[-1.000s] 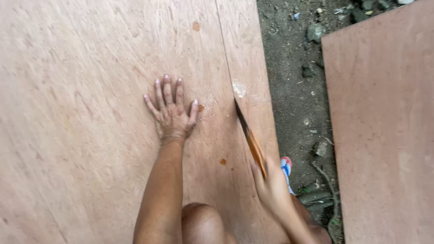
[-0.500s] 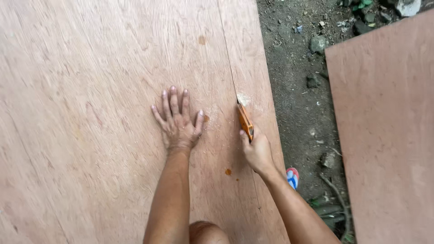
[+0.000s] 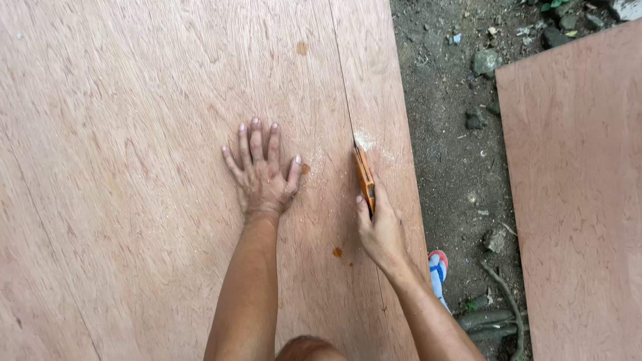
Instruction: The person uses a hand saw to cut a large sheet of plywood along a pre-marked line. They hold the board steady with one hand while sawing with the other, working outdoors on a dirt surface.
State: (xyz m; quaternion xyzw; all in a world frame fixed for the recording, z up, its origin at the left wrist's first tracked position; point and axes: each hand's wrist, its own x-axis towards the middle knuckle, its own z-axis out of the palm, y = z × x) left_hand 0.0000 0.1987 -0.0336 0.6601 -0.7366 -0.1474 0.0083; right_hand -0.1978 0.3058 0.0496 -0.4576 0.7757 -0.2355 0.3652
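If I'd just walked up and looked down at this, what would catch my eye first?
Probably the left hand pressed flat, fingers spread, on a big plywood sheet. Just to its right, the right hand grips an orange-handled saw set in a long straight cut line, with pale sawdust at the blade's far end. Beyond the sheet's right edge lies dark stony ground and a second plywood sheet.

Left hand (image 3: pixel 262 175) presses the plywood sheet (image 3: pixel 134 167) flat; right hand (image 3: pixel 381 230) grips an orange saw (image 3: pixel 364 175).

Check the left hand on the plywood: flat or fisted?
Flat. The left hand lies palm-down on the plywood sheet, fingers spread and straight, beside the cut line where the right hand holds the saw.
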